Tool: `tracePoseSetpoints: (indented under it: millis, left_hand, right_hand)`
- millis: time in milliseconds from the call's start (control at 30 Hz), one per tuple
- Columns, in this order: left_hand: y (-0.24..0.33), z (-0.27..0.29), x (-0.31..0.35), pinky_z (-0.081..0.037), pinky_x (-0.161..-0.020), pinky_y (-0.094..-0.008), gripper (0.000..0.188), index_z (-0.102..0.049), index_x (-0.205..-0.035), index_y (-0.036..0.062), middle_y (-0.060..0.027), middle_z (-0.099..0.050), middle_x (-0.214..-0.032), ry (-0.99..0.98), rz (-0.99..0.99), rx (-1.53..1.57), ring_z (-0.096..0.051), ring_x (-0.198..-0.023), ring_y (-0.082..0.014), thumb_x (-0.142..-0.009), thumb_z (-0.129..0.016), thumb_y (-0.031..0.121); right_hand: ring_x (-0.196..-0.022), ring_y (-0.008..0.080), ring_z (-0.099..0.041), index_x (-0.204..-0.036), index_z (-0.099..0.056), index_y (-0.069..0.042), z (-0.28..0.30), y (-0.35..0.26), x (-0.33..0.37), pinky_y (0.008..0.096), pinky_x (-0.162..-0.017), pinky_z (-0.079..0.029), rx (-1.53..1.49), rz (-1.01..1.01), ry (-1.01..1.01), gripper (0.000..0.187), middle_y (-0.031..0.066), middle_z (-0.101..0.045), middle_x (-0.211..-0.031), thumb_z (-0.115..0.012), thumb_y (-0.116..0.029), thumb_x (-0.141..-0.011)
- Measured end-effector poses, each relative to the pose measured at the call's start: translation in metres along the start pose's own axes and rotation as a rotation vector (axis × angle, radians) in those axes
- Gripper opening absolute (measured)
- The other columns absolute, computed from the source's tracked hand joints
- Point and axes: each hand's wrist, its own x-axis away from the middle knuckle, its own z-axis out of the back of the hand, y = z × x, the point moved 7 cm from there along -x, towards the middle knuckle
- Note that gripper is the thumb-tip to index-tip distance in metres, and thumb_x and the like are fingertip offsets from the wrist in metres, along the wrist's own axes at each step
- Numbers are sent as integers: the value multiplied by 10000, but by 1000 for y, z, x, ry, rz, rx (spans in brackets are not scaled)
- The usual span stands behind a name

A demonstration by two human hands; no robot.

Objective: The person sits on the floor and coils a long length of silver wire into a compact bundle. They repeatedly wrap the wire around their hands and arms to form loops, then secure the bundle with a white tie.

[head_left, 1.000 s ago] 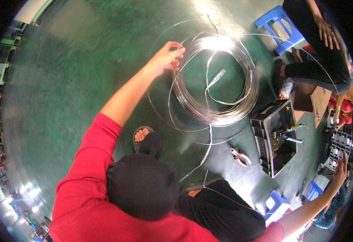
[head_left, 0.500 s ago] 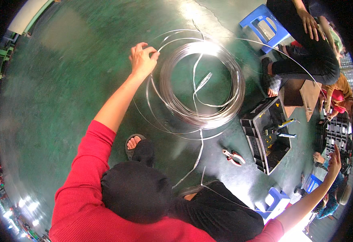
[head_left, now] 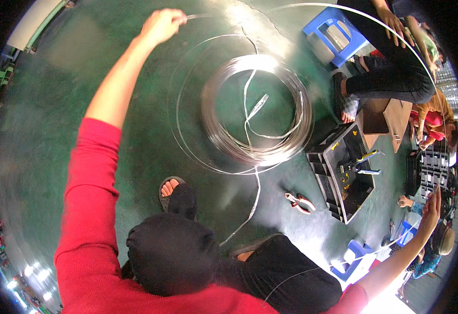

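Note:
A big coil of silver metal wire [head_left: 213, 131] lies on the green floor in front of me, with a few looser loops around its left side. A pale flat strip [head_left: 257, 193] runs beneath and across it. Up at the far left, beyond the coil, my left hand [head_left: 163, 25] is closed on a strand of the wire. My right hand [head_left: 432, 209] is raised far out to the right, its fingers together on the wire, which arcs over from the far side. A thin length also trails from near that hand across my lap.
Red-handled pliers [head_left: 299, 203] lie right of the coil, beside a black crate [head_left: 329, 162] with tools in it. Blue stools [head_left: 339, 36] stand at the far right and near right. A seated person's leg [head_left: 391, 86] reaches in beside the crate; other people are further right.
My left hand has moved farther away and slightly left, pulling a wire loop off the coil. The arc of wire on the right has swung higher and wider. My right hand stays nearly in place.

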Motion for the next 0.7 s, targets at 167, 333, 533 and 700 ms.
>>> tracePoseSetpoints:
  millis: [167, 333, 533, 700]
  left_hand:
    - [84, 49, -51, -481, -843, -354, 156, -662, -967, 37, -94, -647, -987, 251, -362, 239, -613, -914, -240, -835, -634, 115]
    - [140, 57, -67, -487, -757, -280, 122, -671, -944, 46, -63, -662, -926, 299, -562, 531, -608, -859, -161, -852, -630, 114]
    - [104, 37, -71, -448, -635, -237, 115, -671, -967, 91, 1, -661, -920, 83, -274, 735, -573, -801, -89, -866, -620, 112]
    - [61, 27, -58, -431, -685, -250, 196, -658, -1033, 120, 22, -654, -942, 54, -235, 536, -574, -846, -93, -889, -600, 240]
  right_hand:
    - [-838, 24, -463, -1336, -472, -45, -46, -58, -2, 158, -662, -365, 152, 426, -57, 372, -1, -528, -1132, -471, -123, -972]
    - [-888, 40, -486, -1330, -469, -20, -83, -97, 2, 156, -724, -404, -173, 346, -97, 362, 21, -512, -1195, -457, -81, -974]
    - [-682, 18, -387, -1339, -483, -54, -104, -110, 10, 151, -591, -302, -217, 306, -23, 392, -53, -537, -894, -498, -189, -971]
    - [-673, 10, -387, -1325, -513, -86, -104, -83, -5, 148, -575, -300, -219, 170, 33, 385, -48, -576, -934, -515, -208, -960]
